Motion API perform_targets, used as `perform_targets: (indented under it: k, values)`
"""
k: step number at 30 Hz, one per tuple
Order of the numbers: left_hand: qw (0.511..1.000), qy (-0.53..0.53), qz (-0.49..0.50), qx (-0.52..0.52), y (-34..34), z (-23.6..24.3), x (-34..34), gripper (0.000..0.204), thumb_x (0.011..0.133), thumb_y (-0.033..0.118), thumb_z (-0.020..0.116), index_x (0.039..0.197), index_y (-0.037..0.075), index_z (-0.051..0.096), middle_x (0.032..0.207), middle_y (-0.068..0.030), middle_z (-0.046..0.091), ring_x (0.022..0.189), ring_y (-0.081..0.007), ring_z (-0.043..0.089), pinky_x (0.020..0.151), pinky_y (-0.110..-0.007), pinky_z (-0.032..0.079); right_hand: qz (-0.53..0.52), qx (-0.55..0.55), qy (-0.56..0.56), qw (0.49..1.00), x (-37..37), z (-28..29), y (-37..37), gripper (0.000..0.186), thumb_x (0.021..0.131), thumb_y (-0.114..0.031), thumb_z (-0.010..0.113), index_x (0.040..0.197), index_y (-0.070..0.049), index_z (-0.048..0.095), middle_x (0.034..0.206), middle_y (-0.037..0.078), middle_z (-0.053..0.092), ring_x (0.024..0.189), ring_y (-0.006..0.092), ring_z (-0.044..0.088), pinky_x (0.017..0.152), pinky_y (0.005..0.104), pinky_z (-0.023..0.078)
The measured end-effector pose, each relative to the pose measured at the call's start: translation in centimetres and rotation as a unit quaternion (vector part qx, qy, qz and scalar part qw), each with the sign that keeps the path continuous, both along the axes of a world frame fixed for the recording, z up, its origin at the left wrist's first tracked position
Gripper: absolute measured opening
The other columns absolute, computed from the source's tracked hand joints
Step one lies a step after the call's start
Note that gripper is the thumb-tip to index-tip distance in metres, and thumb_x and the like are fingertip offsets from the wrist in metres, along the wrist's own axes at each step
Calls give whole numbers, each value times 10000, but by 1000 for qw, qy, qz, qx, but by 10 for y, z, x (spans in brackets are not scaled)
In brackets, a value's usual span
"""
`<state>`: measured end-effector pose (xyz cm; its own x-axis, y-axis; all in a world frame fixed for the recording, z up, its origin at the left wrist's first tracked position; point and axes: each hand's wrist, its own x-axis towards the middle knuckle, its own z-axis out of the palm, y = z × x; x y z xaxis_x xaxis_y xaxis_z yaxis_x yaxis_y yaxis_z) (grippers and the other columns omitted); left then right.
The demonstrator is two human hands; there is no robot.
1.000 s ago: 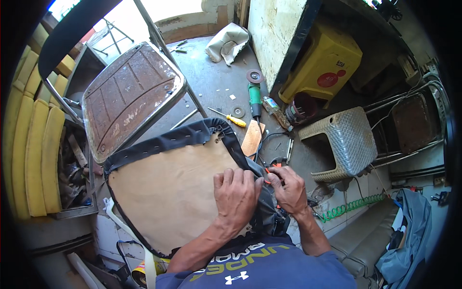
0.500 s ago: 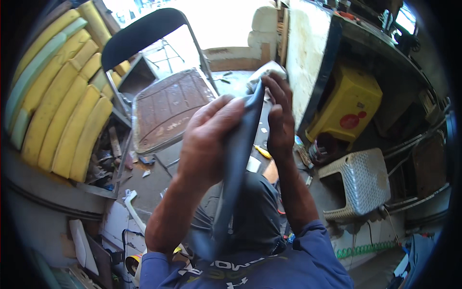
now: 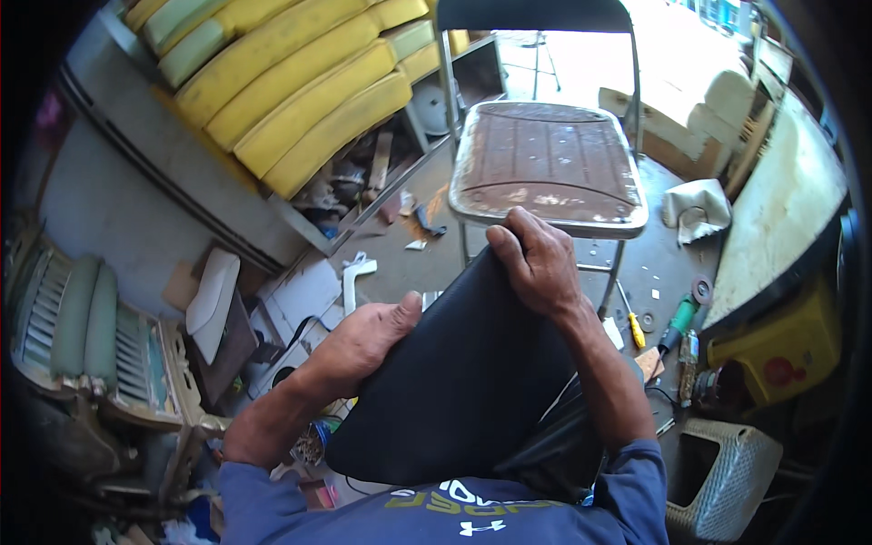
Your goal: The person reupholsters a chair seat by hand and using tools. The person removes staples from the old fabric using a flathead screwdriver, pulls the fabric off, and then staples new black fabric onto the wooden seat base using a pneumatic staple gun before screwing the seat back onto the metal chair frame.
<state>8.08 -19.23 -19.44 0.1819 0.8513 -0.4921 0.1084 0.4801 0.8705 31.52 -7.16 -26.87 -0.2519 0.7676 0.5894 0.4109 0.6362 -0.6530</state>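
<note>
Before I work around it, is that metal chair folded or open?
Open: its brown seat is folded down, reaching toward you from the upright black backrest.

The right hand holds a black pad (left hand alongside).

Your blue shirt bears yellow-green and white lettering across the chest, partly lost in folds, with a white emblem below. On the yellow plastic item to your right, you see a blurred red round mark.
</note>
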Motion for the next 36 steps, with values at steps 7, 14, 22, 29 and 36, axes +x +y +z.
perform_targets:
  k: [7, 14, 22, 29, 36]
  values:
    - [991, -38, 43, 118, 22, -7, -20, 410, 1077, 388, 580, 850, 54, 647, 732, 84, 553, 635, 8, 479, 580, -192, 405, -2, -31, 14, 999, 0, -6, 4, 519, 1018, -497, 606, 837, -12, 574, 702, 190, 581, 663, 367, 631, 630, 428, 474]
    - [987, -90, -46, 127, 65, -24, -30, 392, 1068, 386, 592, 892, 47, 682, 738, 58, 609, 665, 3, 542, 591, -203, 442, -30, -43, 30, 998, 17, -17, 11, 527, 1024, -503, 607, 834, -12, 590, 643, 150, 561, 590, 301, 606, 590, 395, 457]
    - [936, -321, 66, -129, 52, -126, -1, 435, 1084, 409, 532, 1074, 13, 713, 922, -48, 743, 793, -77, 684, 712, -231, 553, -78, -10, 33, 996, 16, -32, 13, 395, 1004, -429, 649, 939, -39, 659, 831, 141, 645, 744, 289, 658, 733, 397, 522]
    - [874, -466, 66, -117, 56, -146, -4, 382, 1090, 341, 536, 1164, -6, 678, 1026, -90, 746, 907, -137, 716, 802, -277, 584, 123, 167, -203, 957, 2, -115, -154, 487, 953, -441, 661, 1424, -325, 613, 1497, 64, 536, 1503, 273, 364, 1233, 668, 111]
    - [931, -303, 166, -116, 20, -141, -18, 389, 1094, 351, 531, 1163, 6, 698, 1009, -77, 754, 879, -102, 715, 786, -237, 560, 4, 43, -133, 990, -28, -200, -237, 725, 928, -676, 581, 1490, -221, 520, 1701, 24, 265, 1606, 259, 95, 1218, 687, -103]
